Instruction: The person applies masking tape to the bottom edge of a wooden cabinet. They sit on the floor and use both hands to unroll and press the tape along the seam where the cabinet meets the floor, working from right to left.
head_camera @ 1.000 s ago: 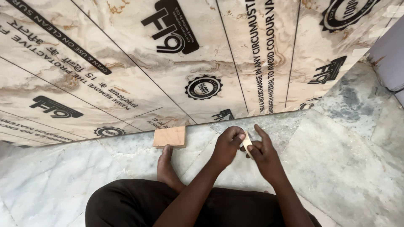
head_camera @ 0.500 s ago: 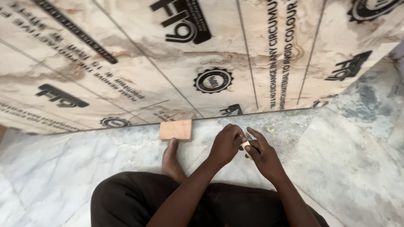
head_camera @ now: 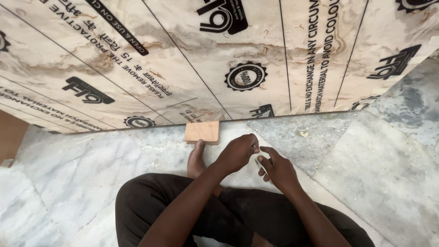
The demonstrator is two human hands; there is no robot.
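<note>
Fingers of both hands — left hand (head_camera: 238, 153), right hand (head_camera: 276, 169) — pinch a small pale piece (head_camera: 257, 161) at frame centre, over the marble floor (head_camera: 82, 164). Mid-handling; needs steady grip. Wood block (head_camera: 202, 132) sits above, at the foot (head_camera: 196, 160).

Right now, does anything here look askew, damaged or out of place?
Little stands out. A small wooden block lies at the edge of the printed laminate sheet, touching the bare foot. A tiny pale scrap lies loose on the marble floor.

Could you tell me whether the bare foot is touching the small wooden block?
Touching: the head view shows the toes of the bare foot meeting the near edge of the small wooden block, no gap visible.
</note>
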